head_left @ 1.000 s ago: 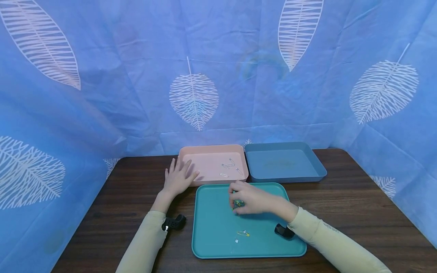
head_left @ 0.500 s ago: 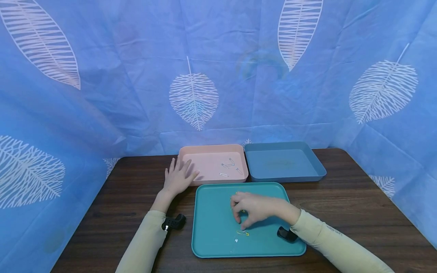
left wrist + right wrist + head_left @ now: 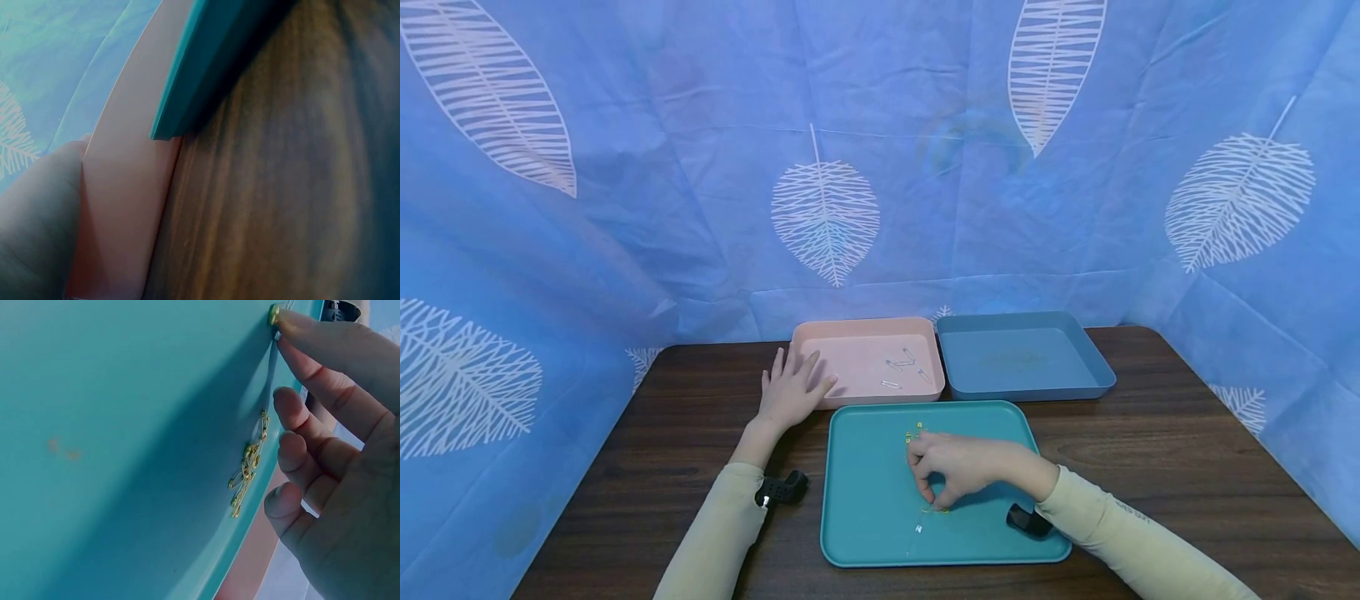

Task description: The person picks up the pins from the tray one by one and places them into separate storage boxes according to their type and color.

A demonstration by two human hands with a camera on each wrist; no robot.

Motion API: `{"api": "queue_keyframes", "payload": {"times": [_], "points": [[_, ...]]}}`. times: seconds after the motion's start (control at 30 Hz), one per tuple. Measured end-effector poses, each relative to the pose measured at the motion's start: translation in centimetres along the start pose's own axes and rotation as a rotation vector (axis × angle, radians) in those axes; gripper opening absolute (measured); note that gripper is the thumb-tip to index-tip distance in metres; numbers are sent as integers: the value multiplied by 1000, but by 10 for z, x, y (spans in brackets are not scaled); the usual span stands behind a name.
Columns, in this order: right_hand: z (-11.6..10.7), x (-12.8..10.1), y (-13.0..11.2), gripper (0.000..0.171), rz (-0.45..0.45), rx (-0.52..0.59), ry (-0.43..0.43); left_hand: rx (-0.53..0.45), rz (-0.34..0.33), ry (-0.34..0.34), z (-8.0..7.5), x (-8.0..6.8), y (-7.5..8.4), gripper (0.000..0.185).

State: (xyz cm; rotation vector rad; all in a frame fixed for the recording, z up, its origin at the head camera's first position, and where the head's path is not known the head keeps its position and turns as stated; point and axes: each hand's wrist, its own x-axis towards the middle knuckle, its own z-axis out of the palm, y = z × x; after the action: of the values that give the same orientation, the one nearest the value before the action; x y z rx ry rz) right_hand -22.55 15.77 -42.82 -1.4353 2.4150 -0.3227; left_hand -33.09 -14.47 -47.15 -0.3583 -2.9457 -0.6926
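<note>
My right hand (image 3: 962, 467) is low over the green tray (image 3: 865, 542), thumb and index finger pinching a gold safety pin (image 3: 274, 314) lying at the tray surface; the fingertips partly cover it. A silver safety pin (image 3: 918, 528) lies just nearer the front. Beyond the hand is a loose cluster of gold safety pins (image 3: 250, 459), partly hidden by the hand in the head view. With fingers spread, my left hand (image 3: 790, 398) rests on the left edge of the pink tray (image 3: 842, 354). Several silver safety pins (image 3: 901, 362) lie inside that pink tray.
A blue tray (image 3: 1022, 358) stands right of the pink one, behind the green tray. All three sit on a dark wooden table (image 3: 1150, 450). A blue leaf-patterned cloth (image 3: 910, 208) hangs along the back and sides.
My right hand has moved toward me from the gold cluster, down to the gold safety pin nearer the front, and its thumb and index finger have closed there. The left hand has stayed put.
</note>
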Motion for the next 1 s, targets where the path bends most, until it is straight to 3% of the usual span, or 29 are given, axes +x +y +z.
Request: {"api": "queue_keyframes", "payload": {"times": [0.43,0.73,1.0], "points": [[2,3,-2,23,51,29,-4,9,-9,-7,1,-1,0,73],[-2,6,2,20,-6,-32,115,17,-10,-14,1,0,-1,73],[-11,9,3,23,70,-114,175,14,-7,-12,1,1,0,73]]}}
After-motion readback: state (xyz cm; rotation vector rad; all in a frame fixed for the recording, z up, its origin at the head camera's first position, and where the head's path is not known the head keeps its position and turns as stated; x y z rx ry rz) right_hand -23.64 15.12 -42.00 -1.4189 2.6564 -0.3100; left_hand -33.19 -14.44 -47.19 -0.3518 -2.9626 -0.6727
